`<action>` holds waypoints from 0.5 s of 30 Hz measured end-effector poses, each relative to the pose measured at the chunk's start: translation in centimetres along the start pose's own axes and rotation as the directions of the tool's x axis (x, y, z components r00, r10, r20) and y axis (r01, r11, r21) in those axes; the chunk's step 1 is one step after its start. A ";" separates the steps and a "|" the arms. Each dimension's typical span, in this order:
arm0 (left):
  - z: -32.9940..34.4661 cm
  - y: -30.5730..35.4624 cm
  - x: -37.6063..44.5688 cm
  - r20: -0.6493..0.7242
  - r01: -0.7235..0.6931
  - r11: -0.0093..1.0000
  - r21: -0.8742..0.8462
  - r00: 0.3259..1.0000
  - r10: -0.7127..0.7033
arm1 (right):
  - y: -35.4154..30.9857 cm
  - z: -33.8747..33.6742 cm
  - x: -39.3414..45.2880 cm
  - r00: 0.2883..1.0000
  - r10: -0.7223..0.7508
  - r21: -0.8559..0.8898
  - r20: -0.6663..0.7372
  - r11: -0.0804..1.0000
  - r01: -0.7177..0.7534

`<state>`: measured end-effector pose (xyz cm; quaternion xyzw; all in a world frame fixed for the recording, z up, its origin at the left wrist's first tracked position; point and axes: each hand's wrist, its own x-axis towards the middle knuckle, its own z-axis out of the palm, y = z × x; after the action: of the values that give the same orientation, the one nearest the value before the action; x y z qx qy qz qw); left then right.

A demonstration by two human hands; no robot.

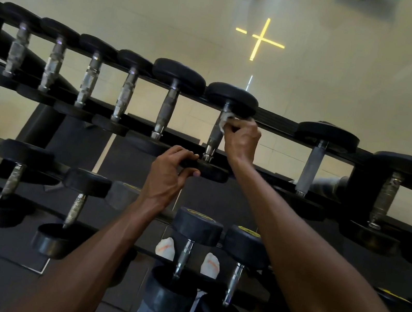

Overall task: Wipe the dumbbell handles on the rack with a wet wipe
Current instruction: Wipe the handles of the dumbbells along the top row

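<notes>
Right hand (242, 137) closed around a white wet wipe (224, 121) at the far end of a top-rack dumbbell handle (215, 137), left hand (169, 174) clasping its near head (208, 169), probably to stop rolling.

We are looking through a single wide-angle camera worn on the head, so no second view is sharing the scene. It is facing forward and steeply down over a black two-tier metal rack (282, 119) of black rubber-headed dumbbells with steel handles, which is running tilted across the frame from nine o'clock towards three o'clock. We are standing close: both bare forearms are reaching in from six o'clock, filling the lower half. The pale glossy tiled floor (143, 3) is spreading towards twelve o'clock, and straight lines are bowing near the edges.
</notes>
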<state>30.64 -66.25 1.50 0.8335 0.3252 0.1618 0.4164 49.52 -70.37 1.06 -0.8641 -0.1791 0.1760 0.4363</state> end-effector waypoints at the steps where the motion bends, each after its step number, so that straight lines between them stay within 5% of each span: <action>1: 0.0 -0.1 0.0 0.005 0.003 1.000 0.002 1.000 -0.003 | 0.7 -0.2 -1.3 0.998 -0.037 -0.041 0.044 0.998 0.039; 7: 0.0 0.1 0.0 0.008 0.006 1.000 0.012 1.000 -0.006 | 3.1 -1.6 -4.4 0.924 -0.239 -0.214 0.298 0.927 0.309; 12: 0.0 0.1 0.1 0.007 0.003 0.999 0.036 1.000 -0.004 | 1.1 -1.9 -2.4 0.642 -0.452 -0.217 0.619 0.688 0.693; 15: 0.0 0.0 0.2 0.019 0.012 1.000 0.026 1.000 -0.013 | 0.8 -2.4 -2.0 0.585 -0.461 -0.206 0.667 0.640 0.740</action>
<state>30.77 -66.16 1.50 0.8383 0.3285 0.1469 0.4095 48.98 -73.44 2.04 -0.7312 -0.6255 0.2069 0.1767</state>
